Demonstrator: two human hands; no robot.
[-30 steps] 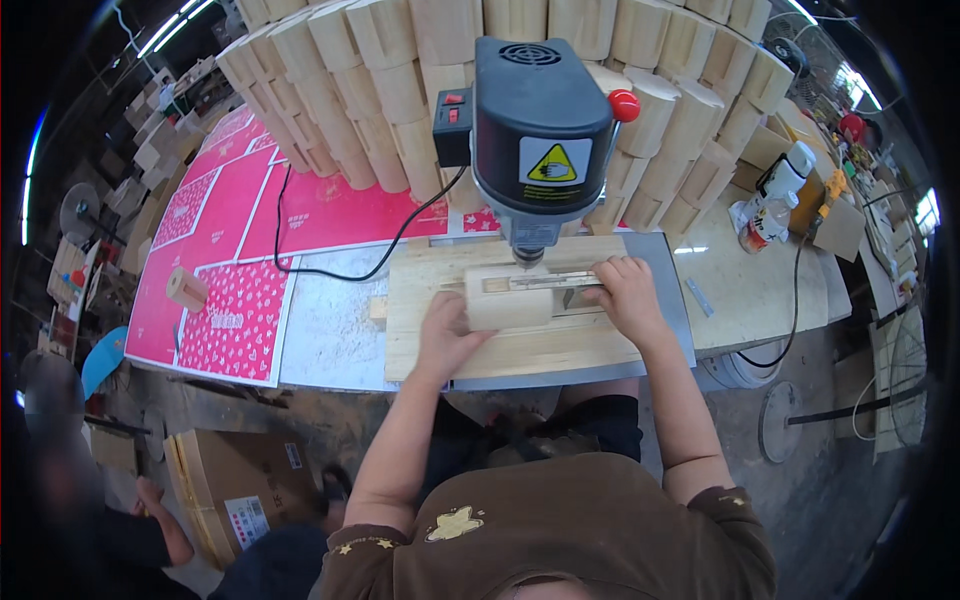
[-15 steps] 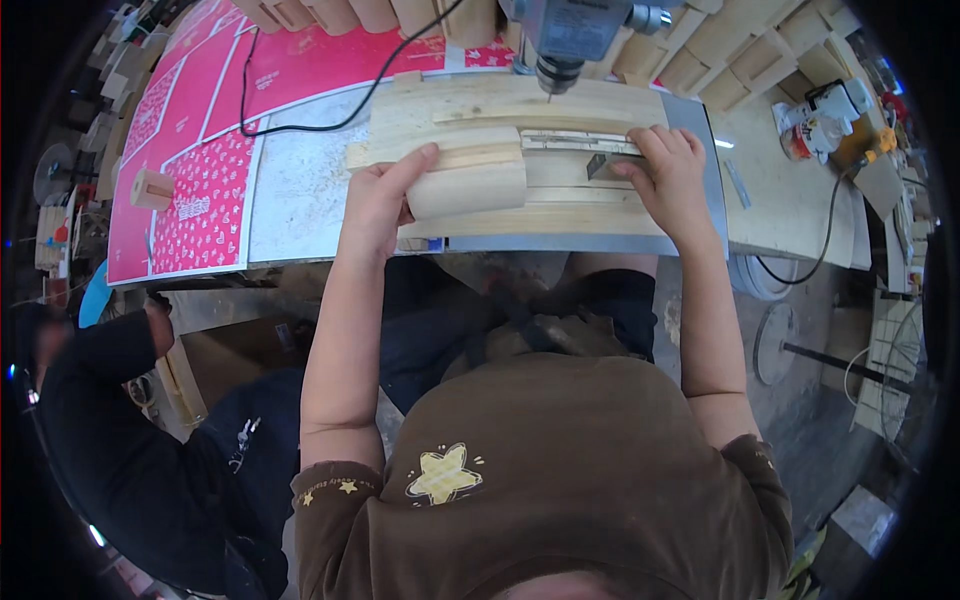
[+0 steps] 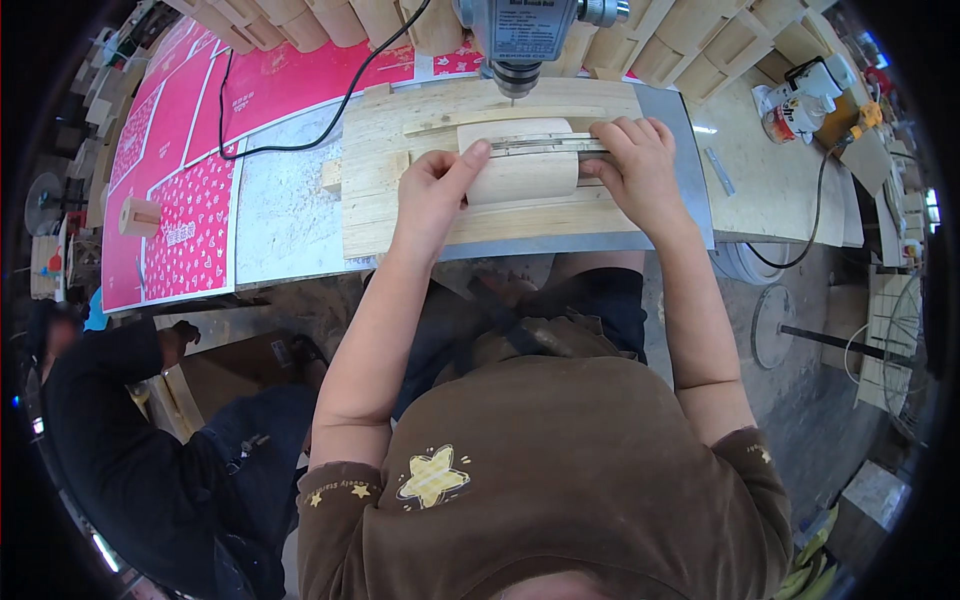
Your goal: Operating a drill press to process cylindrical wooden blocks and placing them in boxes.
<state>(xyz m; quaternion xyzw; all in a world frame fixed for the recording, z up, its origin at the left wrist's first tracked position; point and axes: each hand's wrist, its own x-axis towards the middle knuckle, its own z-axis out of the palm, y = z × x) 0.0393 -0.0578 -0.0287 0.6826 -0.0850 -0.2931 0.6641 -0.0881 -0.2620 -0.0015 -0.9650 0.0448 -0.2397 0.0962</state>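
Observation:
A pale, rounded wooden block (image 3: 525, 181) rests over the wooden boards on the bench. My left hand (image 3: 432, 196) grips its left end, thumb on top and fingers out of sight beneath. Along the groove of the block runs a thin metal strip (image 3: 535, 147) with marks on it. The strip's right end is pinched in my right hand (image 3: 637, 163), close against the block's right end. Just behind the block, the chuck of a bench drill (image 3: 525, 30) hangs with its slim bit pointing down.
Layered wooden boards (image 3: 375, 215) lie under the work. Rows of similar wooden blocks (image 3: 330, 20) stand at the back. A black cable (image 3: 290, 150) loops across the pink sheeting. Far left sits a small wooden cylinder (image 3: 140, 217). Another person (image 3: 130, 430) is at lower left.
My left hand has shifted right with the block, and the right hand slightly left. The metal strip, earlier mostly beyond the block's right end, now lies along its groove.

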